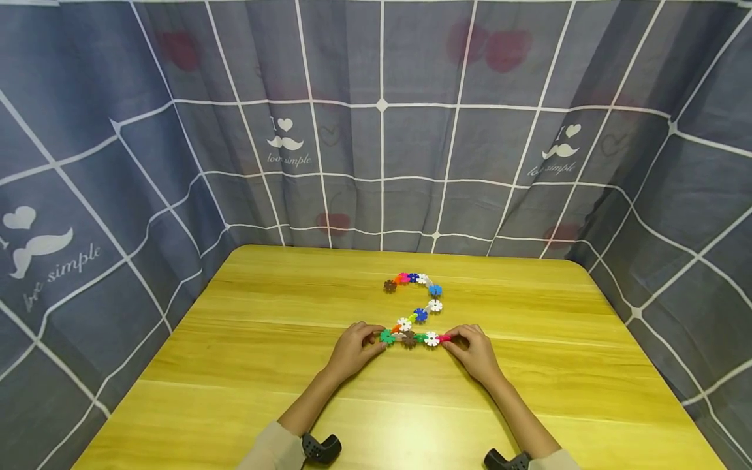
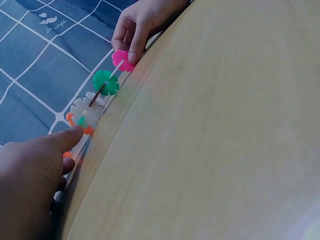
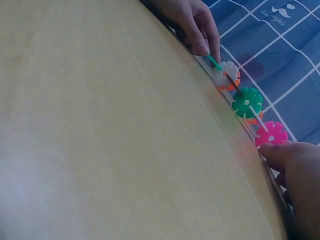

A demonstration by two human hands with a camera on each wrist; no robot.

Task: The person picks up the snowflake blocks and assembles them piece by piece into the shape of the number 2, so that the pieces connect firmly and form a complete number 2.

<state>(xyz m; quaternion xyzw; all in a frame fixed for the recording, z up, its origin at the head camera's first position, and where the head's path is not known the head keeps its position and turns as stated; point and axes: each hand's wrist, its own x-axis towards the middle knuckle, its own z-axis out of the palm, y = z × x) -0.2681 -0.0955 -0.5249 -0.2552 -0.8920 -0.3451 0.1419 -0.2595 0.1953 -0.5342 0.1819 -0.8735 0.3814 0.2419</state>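
A chain of notched plastic snowflake discs lies on the table in the head view, curved like a figure 2. At the left end of its bottom row, my left hand (image 1: 354, 350) pinches a green disc (image 1: 387, 337) between thumb and fingers. My right hand (image 1: 477, 354) pinches the pink disc (image 1: 444, 338) at the row's right end; that disc shows face-on in the right wrist view (image 3: 271, 133). Between the hands come a brown disc (image 1: 408, 339), another green one (image 3: 247, 102) and a white disc (image 1: 431, 339). Discs slot crosswise into their neighbours.
The chain's upper curve runs from a white disc (image 1: 435, 305) past a light blue disc (image 1: 435, 290) to a brown disc (image 1: 390, 286) at its far end. A wood-grain table (image 1: 282, 294) lies beneath. Grey-blue checked curtains (image 1: 352, 143) enclose its back and sides.
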